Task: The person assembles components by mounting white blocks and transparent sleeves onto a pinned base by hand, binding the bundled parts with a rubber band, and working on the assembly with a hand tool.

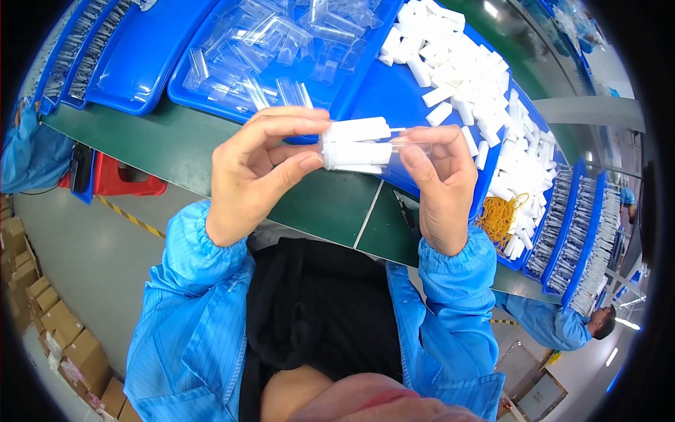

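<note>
Your left hand point(264, 169) pinches the end of a bundle of white sticks point(357, 145), thumb under and fingers curled over the top. Your right hand point(439, 179) is wrapped around a clear tube point(404, 151), and the sticks poke into its open mouth, held up in the air above the green table point(330, 204), right in front of your chest. Both hands are closed on their pieces, neither loose.

These sticks look light and stiff, smooth plastic by the look of them, so they are likely to slide against each other if the pinch slackens; gripping them close to the tube mouth seems the surest hold. The tube looks thin-walled and slick, so a hold around its middle, not squeezed hard, should suit it.

Beyond your hands, a blue tray point(394, 95) carries a heap of loose white pieces point(457, 63), another tray holds empty clear tubes point(281, 42), and yellow rubber bands point(499, 214) lie to the right.
</note>
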Tool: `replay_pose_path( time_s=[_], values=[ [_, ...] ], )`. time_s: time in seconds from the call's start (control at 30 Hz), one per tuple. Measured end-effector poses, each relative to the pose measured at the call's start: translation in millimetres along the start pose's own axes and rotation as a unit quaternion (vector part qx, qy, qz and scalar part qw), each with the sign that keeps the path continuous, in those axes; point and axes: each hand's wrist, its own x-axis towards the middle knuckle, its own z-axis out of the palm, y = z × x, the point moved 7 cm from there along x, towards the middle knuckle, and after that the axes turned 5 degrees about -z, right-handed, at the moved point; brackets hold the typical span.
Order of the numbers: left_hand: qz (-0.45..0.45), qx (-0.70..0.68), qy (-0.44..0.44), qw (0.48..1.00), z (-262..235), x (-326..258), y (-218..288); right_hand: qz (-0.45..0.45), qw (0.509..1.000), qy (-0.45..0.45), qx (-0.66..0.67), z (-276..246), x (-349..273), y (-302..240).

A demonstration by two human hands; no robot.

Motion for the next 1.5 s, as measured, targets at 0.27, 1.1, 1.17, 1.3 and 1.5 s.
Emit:
replay_pose_path(
  time_s=[0.27, 1.1, 1.17, 1.3, 1.5],
  values=[
    [0.061, 0.085, -0.036, 0.994, 9.1, -6.1, -0.9, -0.045, 0.999, -0.028, -0.008, 13.8, -6.5, 4.2],
    [0.116, 0.237, -0.081, 0.961, 11.3, -3.7, 16.2, -0.093, 0.978, -0.14, -0.12, 31.7, -5.7, -2.7],
    [0.131, 0.275, -0.066, 0.95, -2.0, -5.3, 21.3, -0.147, 0.954, -0.181, -0.188, 41.0, 2.1, -20.9],
    [0.084, 0.206, 0.053, 0.974, -44.8, -14.4, 12.1, -0.222, 0.888, -0.195, -0.351, 56.0, 35.0, -27.8],
    [0.098, 0.157, 0.159, 0.97, -68.9, -20.4, 15.4, -0.305, 0.708, -0.245, -0.589, 122.0, 61.3, -6.9]
  ],
)
